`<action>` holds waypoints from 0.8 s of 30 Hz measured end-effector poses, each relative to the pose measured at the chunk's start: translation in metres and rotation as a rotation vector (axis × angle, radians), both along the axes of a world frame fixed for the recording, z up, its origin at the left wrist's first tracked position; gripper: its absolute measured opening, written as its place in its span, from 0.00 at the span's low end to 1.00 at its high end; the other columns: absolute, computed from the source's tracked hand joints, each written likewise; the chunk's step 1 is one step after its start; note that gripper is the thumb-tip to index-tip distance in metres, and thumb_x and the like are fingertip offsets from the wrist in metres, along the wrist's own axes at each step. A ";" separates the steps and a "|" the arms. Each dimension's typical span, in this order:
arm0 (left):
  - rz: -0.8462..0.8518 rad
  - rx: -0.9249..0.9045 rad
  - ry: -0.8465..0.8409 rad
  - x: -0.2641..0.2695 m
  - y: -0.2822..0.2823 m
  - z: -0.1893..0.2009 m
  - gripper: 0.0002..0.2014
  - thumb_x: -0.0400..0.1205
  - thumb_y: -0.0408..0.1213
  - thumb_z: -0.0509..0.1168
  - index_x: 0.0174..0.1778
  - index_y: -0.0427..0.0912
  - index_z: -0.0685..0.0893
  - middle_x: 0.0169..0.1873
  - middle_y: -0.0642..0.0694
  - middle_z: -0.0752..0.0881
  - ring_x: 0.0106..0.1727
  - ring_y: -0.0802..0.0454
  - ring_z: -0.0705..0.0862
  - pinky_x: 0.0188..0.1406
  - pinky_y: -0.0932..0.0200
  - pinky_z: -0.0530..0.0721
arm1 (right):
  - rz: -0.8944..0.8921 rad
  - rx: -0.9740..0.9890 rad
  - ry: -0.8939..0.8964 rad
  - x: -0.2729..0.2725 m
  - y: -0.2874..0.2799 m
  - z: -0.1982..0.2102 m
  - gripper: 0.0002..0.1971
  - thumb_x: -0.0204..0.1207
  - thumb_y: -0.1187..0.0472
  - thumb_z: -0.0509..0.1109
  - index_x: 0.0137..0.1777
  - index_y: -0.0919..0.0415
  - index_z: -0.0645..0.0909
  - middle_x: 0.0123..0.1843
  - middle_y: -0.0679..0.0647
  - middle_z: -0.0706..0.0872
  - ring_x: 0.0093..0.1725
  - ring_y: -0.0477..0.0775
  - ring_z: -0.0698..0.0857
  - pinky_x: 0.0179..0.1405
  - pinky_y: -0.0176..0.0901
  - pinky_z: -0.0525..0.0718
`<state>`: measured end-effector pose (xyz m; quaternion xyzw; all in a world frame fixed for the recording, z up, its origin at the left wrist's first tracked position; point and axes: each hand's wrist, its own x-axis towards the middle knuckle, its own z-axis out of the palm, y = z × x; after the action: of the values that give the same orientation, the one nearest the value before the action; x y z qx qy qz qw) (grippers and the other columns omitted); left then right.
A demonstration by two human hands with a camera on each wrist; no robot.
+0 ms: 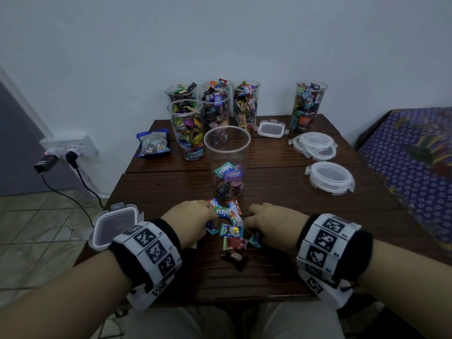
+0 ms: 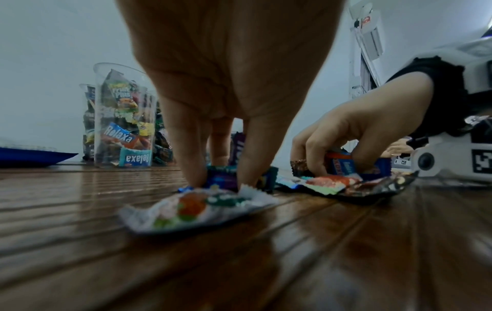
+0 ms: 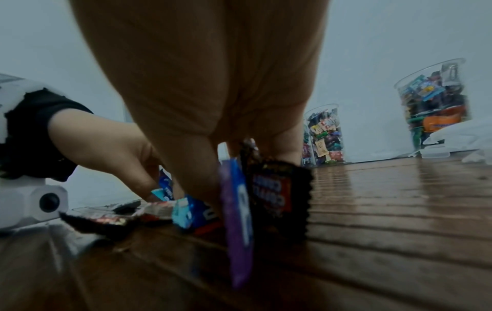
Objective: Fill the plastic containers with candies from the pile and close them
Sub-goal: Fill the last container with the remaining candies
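Note:
A small pile of wrapped candies (image 1: pixel 232 232) lies on the dark wooden table (image 1: pixel 305 216) near its front edge. Just behind it stands a clear plastic container (image 1: pixel 227 148), open, with candies (image 1: pixel 227 182) only in its bottom part. My left hand (image 1: pixel 195 220) is at the pile's left side; its fingers (image 2: pixel 186 164) come down onto a blue-wrapped candy (image 2: pixel 222 175) and pinch it. My right hand (image 1: pixel 271 222) is at the pile's right side and grips a purple candy (image 3: pixel 237 221) and a black one (image 3: pixel 279 189) between its curled fingers.
Several full containers (image 1: pixel 188 128) stand at the back, one more (image 1: pixel 308 106) at the back right. Round lids (image 1: pixel 315 145) (image 1: pixel 330 178) lie on the right. Square lids lie at the front left corner (image 1: pixel 115 223) and at the back (image 1: pixel 271 129). A blue candy bag (image 1: pixel 152 143) is at the back left.

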<state>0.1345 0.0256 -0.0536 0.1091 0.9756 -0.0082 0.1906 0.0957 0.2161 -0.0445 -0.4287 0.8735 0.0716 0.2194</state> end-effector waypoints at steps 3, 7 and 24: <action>0.002 -0.023 0.007 -0.003 0.002 0.001 0.14 0.82 0.30 0.59 0.61 0.46 0.81 0.65 0.46 0.75 0.64 0.46 0.77 0.59 0.54 0.76 | -0.013 0.012 0.008 -0.004 0.000 0.001 0.22 0.80 0.69 0.61 0.72 0.54 0.72 0.70 0.56 0.69 0.67 0.60 0.72 0.60 0.48 0.75; 0.017 -0.030 0.014 -0.006 0.003 0.002 0.13 0.81 0.28 0.60 0.58 0.44 0.80 0.62 0.44 0.75 0.61 0.43 0.78 0.56 0.53 0.77 | -0.052 0.035 -0.005 -0.010 -0.001 0.003 0.24 0.80 0.68 0.61 0.75 0.53 0.70 0.70 0.56 0.70 0.67 0.60 0.74 0.59 0.47 0.75; 0.233 0.356 0.251 -0.008 -0.014 0.036 0.09 0.77 0.28 0.67 0.41 0.49 0.80 0.45 0.50 0.75 0.48 0.51 0.77 0.51 0.56 0.76 | -0.255 -0.286 -0.004 -0.034 0.007 0.021 0.17 0.74 0.69 0.65 0.32 0.48 0.65 0.47 0.51 0.74 0.49 0.51 0.75 0.55 0.47 0.78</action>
<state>0.1266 0.0119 -0.0178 0.0260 0.9837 0.1721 0.0455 0.0613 0.2228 -0.0234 -0.3415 0.9216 -0.0824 0.1653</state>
